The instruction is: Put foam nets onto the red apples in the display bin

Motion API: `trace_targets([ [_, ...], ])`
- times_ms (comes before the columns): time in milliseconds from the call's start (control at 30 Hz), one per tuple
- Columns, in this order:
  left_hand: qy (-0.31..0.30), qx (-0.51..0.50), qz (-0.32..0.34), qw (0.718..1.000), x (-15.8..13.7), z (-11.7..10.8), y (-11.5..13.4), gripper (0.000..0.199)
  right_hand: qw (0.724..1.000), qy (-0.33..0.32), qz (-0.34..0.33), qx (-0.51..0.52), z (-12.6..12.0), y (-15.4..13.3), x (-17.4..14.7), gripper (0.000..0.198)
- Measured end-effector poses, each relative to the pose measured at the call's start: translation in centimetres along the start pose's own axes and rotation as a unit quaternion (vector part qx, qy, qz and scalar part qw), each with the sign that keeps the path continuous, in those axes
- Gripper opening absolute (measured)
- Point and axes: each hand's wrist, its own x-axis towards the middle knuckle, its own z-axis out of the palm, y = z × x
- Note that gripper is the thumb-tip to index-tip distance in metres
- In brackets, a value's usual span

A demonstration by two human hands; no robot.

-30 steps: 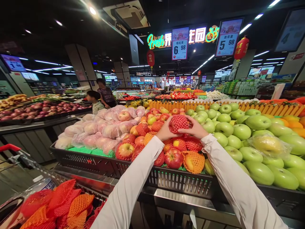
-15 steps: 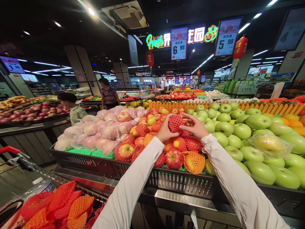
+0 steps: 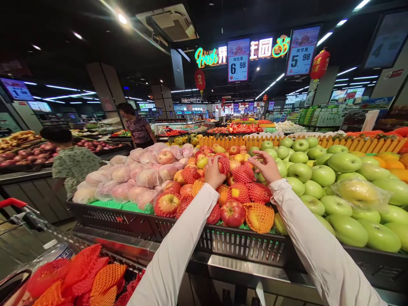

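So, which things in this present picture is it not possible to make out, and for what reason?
All in the head view:
Netted fruit: its left side is hidden by the left hand.
Lit sign: its middle is covered by the 6.98 price board, whose finest print is too small.
Bottle: its lower part is hidden by red nets.
Upper-right screen: cut off by the right edge; its writing is too faint.
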Motion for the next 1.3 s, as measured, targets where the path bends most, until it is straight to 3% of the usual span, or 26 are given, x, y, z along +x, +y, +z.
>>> trace_targets([
  [167, -0.057, 0.045, 0.002, 0.997, -0.1, 0.0, -0.1, 0.073, 0.992, -0.041, -0.016, -0.115, -0.2, 1.8, 0.8, 0.076],
  [267, -0.099, 0.098, -0.007, 0.990, -0.3, 0.1, 0.1, 0.077, 0.978, -0.105, 0.021, -0.178, -0.2, 2.6, 0.9, 0.082],
  [400, -0.143, 0.111, -0.019, 0.983, -0.4, 0.2, 0.7, 0.067, 0.956, -0.232, 0.074, -0.162, -0.1, 2.9, 0.8, 0.081],
  [467, -0.156, 0.092, -0.039, 0.983, -0.2, 0.1, 1.0, 0.054, 0.954, -0.247, 0.068, -0.158, -0.2, 2.9, 0.7, 0.077],
  [567, -0.161, 0.082, -0.051, 0.982, 0.0, 0.0, 1.3, 0.036, 0.956, -0.214, 0.038, -0.199, -0.2, 2.8, 0.8, 0.068],
  [700, -0.166, 0.077, -0.048, 0.982, 0.3, 0.0, 1.4, 0.044, 0.965, -0.160, 0.020, -0.208, -0.3, 3.1, 1.2, 0.060],
  [867, -0.175, 0.102, -0.018, 0.979, 0.3, 0.4, 1.0, 0.021, 0.991, 0.005, 0.108, -0.075, -0.4, 3.8, 2.2, 0.057],
  [967, -0.191, 0.128, -0.018, 0.973, 0.2, 0.5, 1.0, 0.022, 0.988, 0.092, 0.124, 0.002, -0.8, 4.0, 2.8, 0.055],
  [1200, -0.233, 0.158, -0.032, 0.959, 1.1, 1.3, 1.5, 0.016, 0.988, 0.090, 0.109, 0.060, -1.5, 3.8, 2.7, 0.053],
  [1300, -0.232, 0.152, -0.061, 0.959, 2.0, 2.6, 1.4, 0.027, 0.988, 0.083, 0.126, 0.045, -1.2, 3.5, 2.2, 0.058],
])
